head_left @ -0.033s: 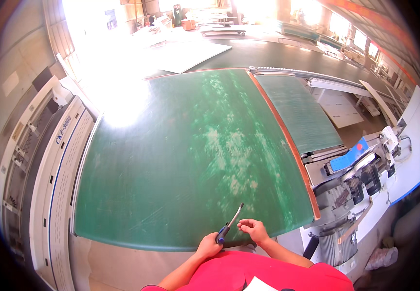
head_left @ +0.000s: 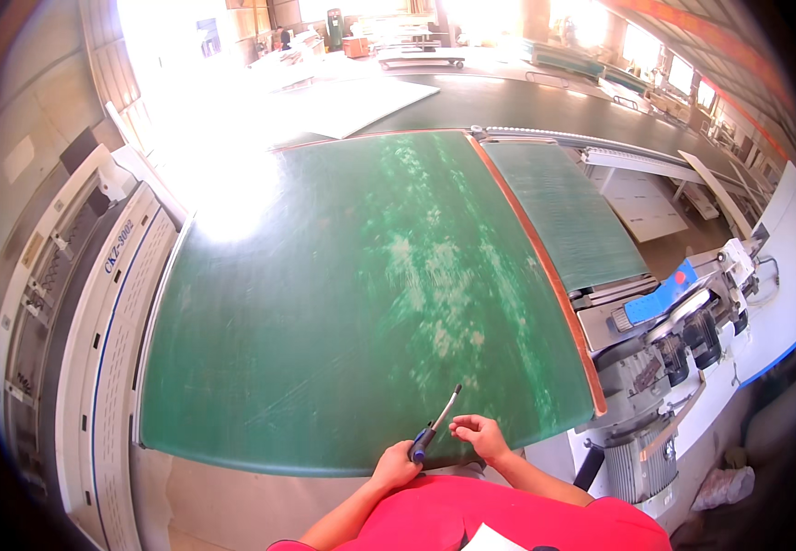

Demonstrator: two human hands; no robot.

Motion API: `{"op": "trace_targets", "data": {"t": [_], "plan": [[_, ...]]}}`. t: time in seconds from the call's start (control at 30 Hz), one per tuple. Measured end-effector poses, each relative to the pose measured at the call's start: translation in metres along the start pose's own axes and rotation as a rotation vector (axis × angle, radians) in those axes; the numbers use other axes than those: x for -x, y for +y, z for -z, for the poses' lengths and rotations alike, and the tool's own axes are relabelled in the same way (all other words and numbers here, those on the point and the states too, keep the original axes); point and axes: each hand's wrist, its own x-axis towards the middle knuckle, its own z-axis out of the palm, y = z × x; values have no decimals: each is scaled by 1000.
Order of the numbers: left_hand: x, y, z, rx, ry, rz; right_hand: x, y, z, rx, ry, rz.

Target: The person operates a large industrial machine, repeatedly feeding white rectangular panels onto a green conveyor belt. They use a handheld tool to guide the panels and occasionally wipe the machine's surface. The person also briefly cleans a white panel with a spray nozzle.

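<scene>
At the near edge of a wide green conveyor belt (head_left: 260, 340), my left hand (head_left: 396, 466) is closed around the dark handle of an air blow gun (head_left: 441, 420). Its thin silvery tube slants up and to the right, ending in a black tip over the belt. My right hand (head_left: 480, 437) is just right of the tube, apart from it. Its fingers are loosely curled with nothing visible in them. Pale, scuffed-looking patches run along the belt beyond both hands.
A white machine housing (head_left: 113, 321) borders the belt on the left. An orange-brown strip (head_left: 545, 262) edges its right side, beside a second belt (head_left: 563, 220) and motors (head_left: 641, 464). A white board (head_left: 361, 106) lies at the far end, partly lost in glare.
The pale patches on the belt sit slightly farther from me. Both hands and the air blow gun stay in place.
</scene>
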Motion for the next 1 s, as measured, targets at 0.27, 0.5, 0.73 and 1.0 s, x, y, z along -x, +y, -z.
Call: {"op": "trace_targets", "data": {"t": [0.27,0.5,0.73,1.0], "plan": [[2,3,4,-14,-1,-9,0,0,-3,12,-7,2],[-3,-7,3,-71,22,-72,-2,-1,-7,36,-18,18],[-4,-1,3,-69,4,-111,2,-2,-5,86,9,15],[-5,8,3,-99,-20,-103,6,-2,-4,63,18,17]]}}
